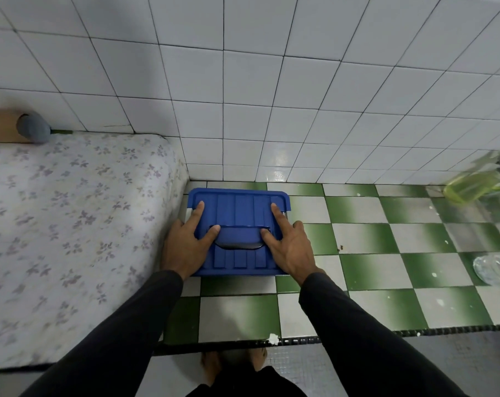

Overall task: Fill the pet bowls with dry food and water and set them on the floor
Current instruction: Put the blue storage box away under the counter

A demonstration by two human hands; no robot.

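Observation:
A blue plastic storage box with a ribbed lid [243, 207] stands on the green-and-white checked floor, pushed into the corner between the tiled wall and a mattress. A dark blue handle [238, 239] lies flat in the lid's middle. My left hand [185, 245] lies on the lid's left side, thumb at the handle's left end, outer fingers over the edge. My right hand [289, 245] mirrors it on the right side, index finger stretched along the lid. No pet bowl shows clearly.
A flower-print mattress [71, 224] fills the left. At the right wall leans a yellow-green spray bottle [472, 181], blurred. A clear plastic vessel [495, 267] lies at the right edge. A dark strip [357, 335] separates the checked floor from grey floor under my feet [231, 362].

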